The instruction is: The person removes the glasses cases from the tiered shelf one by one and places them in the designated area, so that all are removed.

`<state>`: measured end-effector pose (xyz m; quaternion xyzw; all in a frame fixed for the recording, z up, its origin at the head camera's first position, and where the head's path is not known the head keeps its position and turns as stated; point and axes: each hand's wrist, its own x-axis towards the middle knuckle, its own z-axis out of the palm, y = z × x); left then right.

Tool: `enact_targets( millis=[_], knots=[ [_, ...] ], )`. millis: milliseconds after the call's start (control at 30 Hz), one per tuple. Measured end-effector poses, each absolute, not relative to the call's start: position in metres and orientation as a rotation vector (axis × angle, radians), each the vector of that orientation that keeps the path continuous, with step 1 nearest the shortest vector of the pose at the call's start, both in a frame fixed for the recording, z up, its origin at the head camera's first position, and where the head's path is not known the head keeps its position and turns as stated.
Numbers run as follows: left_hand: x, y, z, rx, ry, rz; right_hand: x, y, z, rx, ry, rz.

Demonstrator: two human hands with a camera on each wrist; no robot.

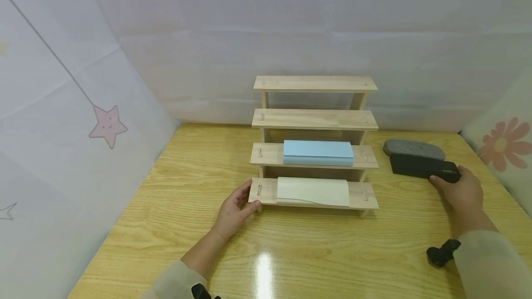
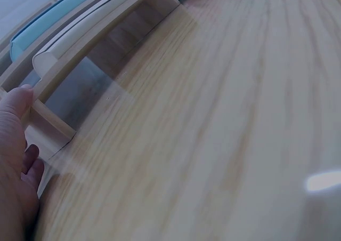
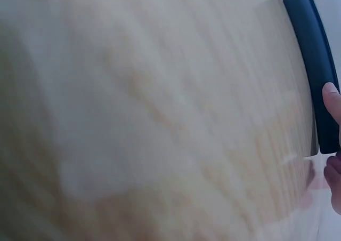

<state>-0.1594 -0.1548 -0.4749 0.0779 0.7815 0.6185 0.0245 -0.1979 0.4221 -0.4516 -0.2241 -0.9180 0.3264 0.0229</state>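
Note:
A stepped wooden display rack [image 1: 316, 119] stands on the table, its shelves rising toward the back. My left hand [image 1: 232, 211] holds the left end of the lowest shelf, thumb at the front corner; in the left wrist view the thumb [image 2: 20, 98] lies against that corner. On this shelf lies a cream glasses case [image 1: 313, 191], and one step higher a light blue glasses case [image 1: 318, 152]. Off to the right, my right hand [image 1: 465, 190] grips the right end of a black glasses case [image 1: 420, 167]. The right wrist view shows the thumb across the black case [image 3: 311, 59].
Directly behind the black case lies a grey glasses case [image 1: 413, 148], partly covered by it in the head view. The two upper shelves [image 1: 315, 118] carry nothing. White printed cloth [image 1: 249, 26] hangs behind the wood-grain table [image 1: 187, 170] and along its sides.

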Motion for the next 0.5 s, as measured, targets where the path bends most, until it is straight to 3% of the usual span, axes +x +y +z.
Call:
enact_targets(
  millis=[500],
  knots=[
    [-0.159, -0.155, -0.474, 0.241, 2.414, 1.909, -0.192, 0.393, -0.43, -0.494, -2.731, 1.053]
  ],
)
